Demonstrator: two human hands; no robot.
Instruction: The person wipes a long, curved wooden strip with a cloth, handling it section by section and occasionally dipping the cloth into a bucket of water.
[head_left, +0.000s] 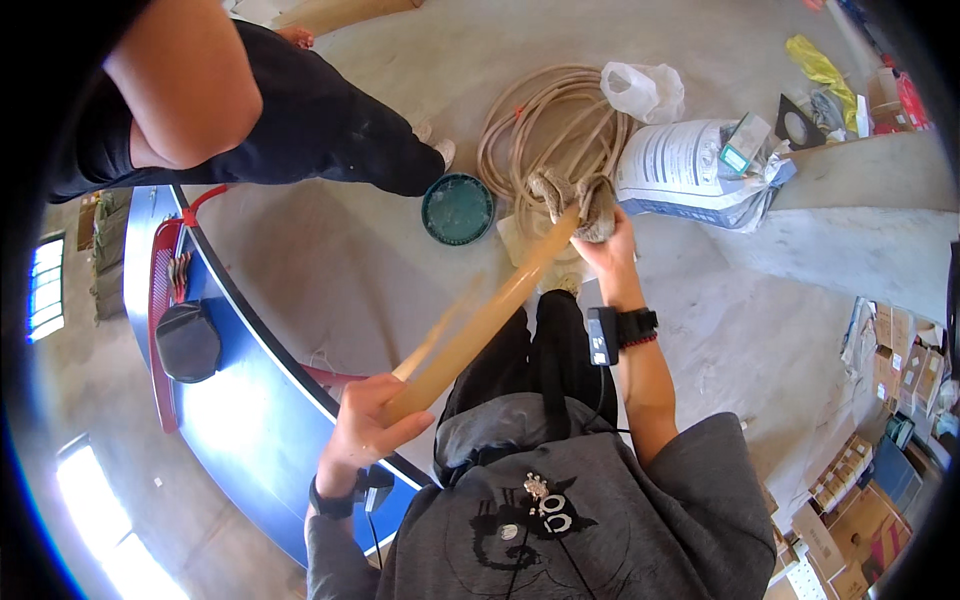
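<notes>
A long, tan, shiny flat strip (480,320) runs on a slant between my two hands. My left hand (368,420) is closed on its lower end, the thumb stretched along it. A second, thinner tan length (440,325) shows beside it, partly blurred. My right hand (612,250) grips a crumpled brownish cloth (596,210) at the strip's upper end. The cloth hides how strip and fingers meet there. Just beyond, a loose coil of tan hose (520,150) lies on the floor; I cannot tell whether the strip joins it.
Past my hands stands a round green tub (458,210), beside another person's dark-trousered leg (350,130). A white sack (690,170) with a small box (745,142) on it and a plastic bag (645,92) lie right of the coil. A blue table (250,400) borders my left.
</notes>
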